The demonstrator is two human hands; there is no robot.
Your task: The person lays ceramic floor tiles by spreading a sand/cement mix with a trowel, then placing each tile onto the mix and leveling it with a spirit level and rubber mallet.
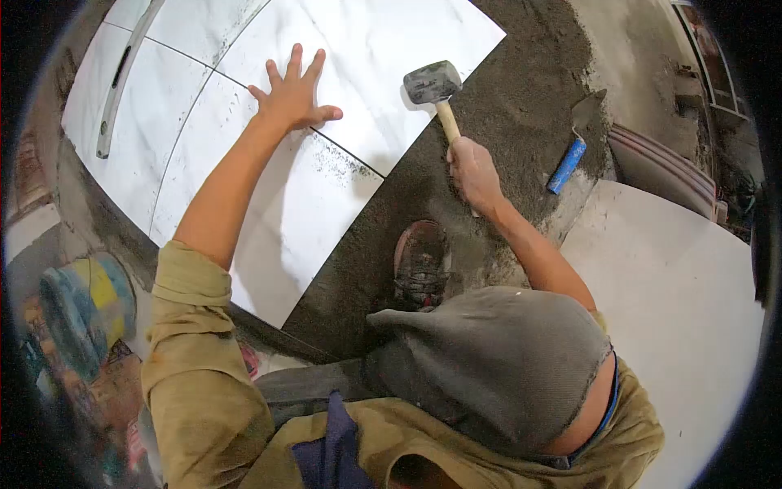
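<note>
Below and left of the white marbled tiles (366,49), a blue container with a yellow patch (90,314) stands among clutter. On the tiles' left part lies a long, narrow metal straightedge (125,81), running off the top of the view. Near the middle of the tiles, the left hand (292,99) is pressed palm down across a dark joint, its fingers open and spread wide, holding nothing. Just beyond the tiles' lower right edge, a dark, dusty shoe (421,259) rests on the grey mortar bed (521,81). At the tiles' right edge is the black head of a rubber mallet (435,85); whether it touches the surface, I cannot tell. Beyond that edge, the right hand (474,175) has its fingers closed around the wooden handle. Farther right of the tiles, a blue-handled trowel (570,159) lies on the mortar, then come a large pale panel (660,277) and a stack of thin slabs (664,173).
</note>
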